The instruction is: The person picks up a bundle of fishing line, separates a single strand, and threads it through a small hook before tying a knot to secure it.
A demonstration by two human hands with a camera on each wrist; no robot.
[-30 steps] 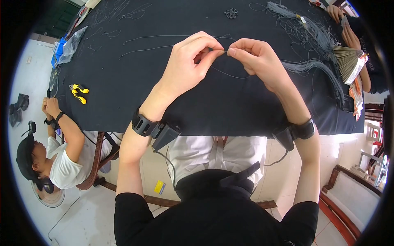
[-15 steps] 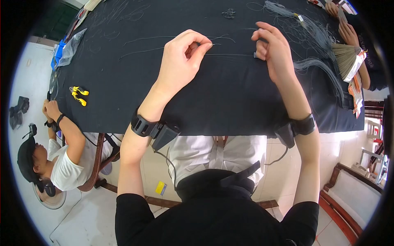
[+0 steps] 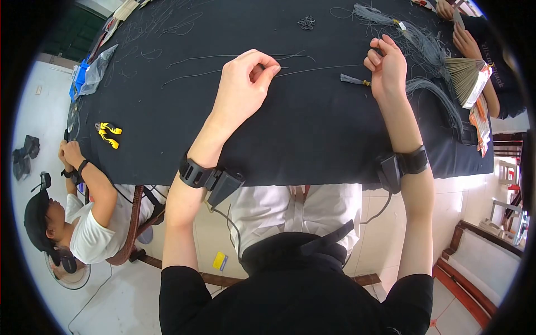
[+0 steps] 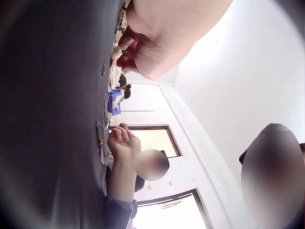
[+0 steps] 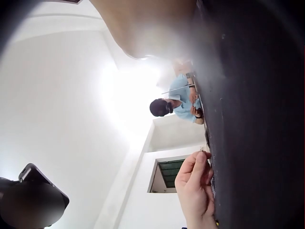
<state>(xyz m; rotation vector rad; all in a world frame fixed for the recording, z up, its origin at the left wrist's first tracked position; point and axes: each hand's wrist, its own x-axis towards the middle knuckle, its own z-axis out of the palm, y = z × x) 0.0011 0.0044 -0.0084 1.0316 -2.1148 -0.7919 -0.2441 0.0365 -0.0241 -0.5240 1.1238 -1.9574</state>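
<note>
In the head view the left hand (image 3: 243, 84) pinches a thin grey line (image 3: 312, 70) between thumb and forefinger. That line runs rightward to the right hand (image 3: 388, 70), whose fingers are curled with the line at them. Beside the right hand a small grey tassel-like bundle (image 3: 353, 80) with a yellow band lies on the black cloth. Two more thin strands (image 3: 195, 57) stretch left from around the left hand. The right wrist view shows the left hand (image 5: 196, 186) with thumb and forefinger together; the left wrist view shows the right hand (image 4: 123, 143) with bent fingers.
Yellow-handled pliers (image 3: 108, 134) lie left on the black cloth (image 3: 312, 139). A small dark pile (image 3: 306, 23) is at the back. Grey line bundles (image 3: 427, 47) and a fanned stack of cards (image 3: 466, 81) are at the right. Other people sit at both ends.
The hands were together; the right hand has moved away to the right, drawing the line out. The left hand has shifted slightly left. The banded bundle has come into view.
</note>
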